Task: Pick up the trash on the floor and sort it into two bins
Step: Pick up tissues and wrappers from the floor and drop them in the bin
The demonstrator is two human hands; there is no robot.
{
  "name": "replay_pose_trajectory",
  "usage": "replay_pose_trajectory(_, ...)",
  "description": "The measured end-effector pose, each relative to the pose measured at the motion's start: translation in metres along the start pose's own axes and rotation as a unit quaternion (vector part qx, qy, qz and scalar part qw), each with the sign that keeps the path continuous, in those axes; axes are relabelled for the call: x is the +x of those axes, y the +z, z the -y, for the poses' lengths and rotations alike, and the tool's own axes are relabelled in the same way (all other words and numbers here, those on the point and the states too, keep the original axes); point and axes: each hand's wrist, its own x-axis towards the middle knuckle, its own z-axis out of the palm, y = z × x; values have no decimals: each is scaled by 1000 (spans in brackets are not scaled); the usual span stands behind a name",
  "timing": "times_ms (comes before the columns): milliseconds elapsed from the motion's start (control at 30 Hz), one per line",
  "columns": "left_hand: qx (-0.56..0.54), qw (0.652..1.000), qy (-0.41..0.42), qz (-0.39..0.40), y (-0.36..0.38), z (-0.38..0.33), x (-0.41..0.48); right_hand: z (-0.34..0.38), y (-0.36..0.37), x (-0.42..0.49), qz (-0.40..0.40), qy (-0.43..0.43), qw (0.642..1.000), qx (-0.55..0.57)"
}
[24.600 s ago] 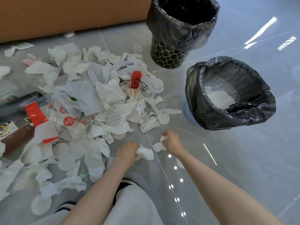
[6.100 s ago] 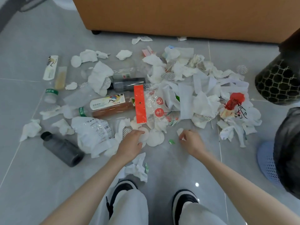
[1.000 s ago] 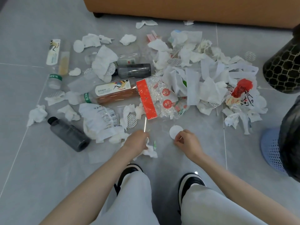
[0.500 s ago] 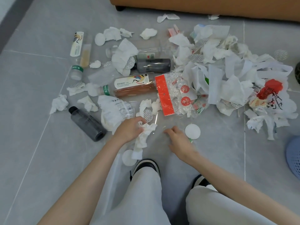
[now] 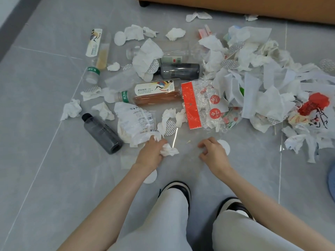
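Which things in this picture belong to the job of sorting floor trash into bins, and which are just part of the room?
Belongs to the job:
- crumpled tissue held in the left hand
- round white pad by the right hand
- dark bottle
- tea bottle
- red-strip plastic bag
- paper heap

Just there:
- brown furniture
- shoes
- floor tiles

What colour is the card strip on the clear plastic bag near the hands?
Red-orange card strip, on the clear plastic bag; head view.
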Motion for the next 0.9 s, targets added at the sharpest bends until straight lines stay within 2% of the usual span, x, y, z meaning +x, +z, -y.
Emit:
replay_pose_trajectory(133,-84,995,21,-49,-1,7,3,-6,-4,2,-9,12,1000,-9)
replay_pose_trajectory(233,-178,980,-4,-93,-14,9,6,-1,-5,3,4,12,999,-47)
replay_pose_trajectory(400,-211,974,10,-80,-45,7,0,12,-4,3,35,3,998,-49)
replay_pose_trajectory(567,-303,950,-9,-74,-64,20,-27,29,-8,4,-20,-23,999,22)
replay_pose_trajectory(633,-288,956,-22,-49,-58,31,-37,30,-12,6,-38,-21,999,28)
replay_pose_trajectory(767,-138,990,-12,30,-31,45,-48,16,-25,7,-58,23,998,2)
replay_pose_trajectory(900,-61,995,-3,83,-11,43,-55,-1,-31,5,-84,66,994,2)
